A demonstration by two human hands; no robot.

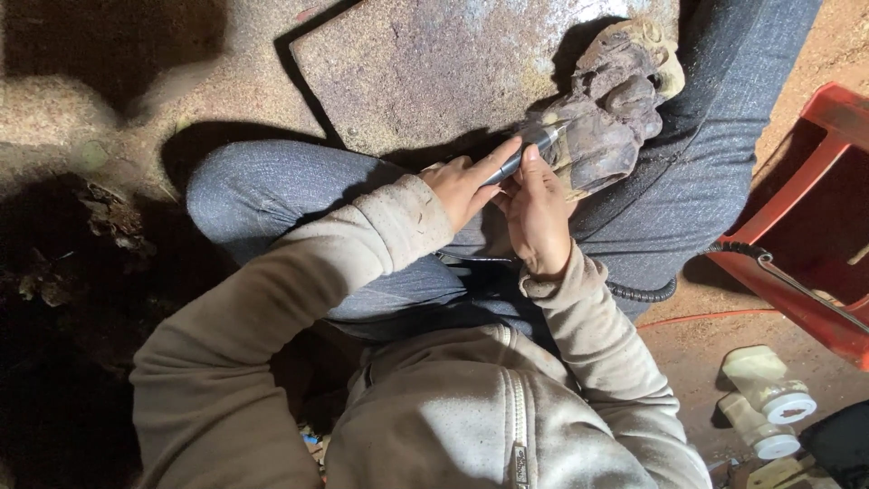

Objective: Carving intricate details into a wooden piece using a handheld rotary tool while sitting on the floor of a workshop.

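Head view, only one I have. Sitting on the ground, legs in grey trousers, work resting on my right thigh.

Left hand: closed around the silver handpiece, pen-style, index finger laid along the barrel. Tip end points into the carving. Right hand: fingers curled, thumb up against the handpiece and the near edge of the carving, bracing both. Whether it fully grips the carving I cannot tell; the fingertips are hidden.

Carving: dark, lumpy, brownish-purple with a paler tan top end, looks like stone or hard wood. My read: stiff, fairly heavy, dusty rather than slippery, thin raised details could chip. Best held by the bulky lower body against the thigh, not by the raised top. It leans against the flat stone slab behind it.

Handpiece: light, rigid, smooth metal, so grip near the nose for control. A black ribbed hose curls out from under my right forearm toward the right and tugs a bit, I'd guess.

Packages and such: two pale cream bottles with white caps lie on the dirt floor at bottom right, side by side, caps pointing right. Labels not readable. Red plastic frame at right edge, a thin red cord on the ground below it. No signs visible. Dry leaves in shadow far left.
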